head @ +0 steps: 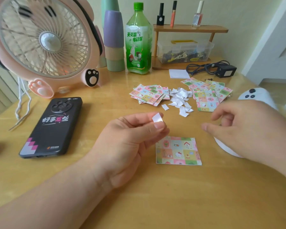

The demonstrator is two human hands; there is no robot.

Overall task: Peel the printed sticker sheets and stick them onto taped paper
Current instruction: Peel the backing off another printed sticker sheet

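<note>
A printed sticker sheet (178,151) with pastel cartoon squares lies flat on the wooden table (155,195) in front of me. My left hand (130,138) hovers just left of it and pinches a small white paper scrap (157,117) between thumb and forefinger. My right hand (248,129) floats to the right of the sheet with fingers loosely curled and nothing in them. Part of a white paper (224,147) shows under that hand. Farther back lie a left pile of printed sheets (149,95), a heap of white scraps (180,100) and a right pile of printed sheets (208,93).
A black phone (51,128) lies at the left, with a pink fan (43,42) behind it. Stacked cups (114,42), a green bottle (138,40), a wooden shelf with a plastic box (185,50), a charger (224,71) and a white controller (254,95) line the back and right.
</note>
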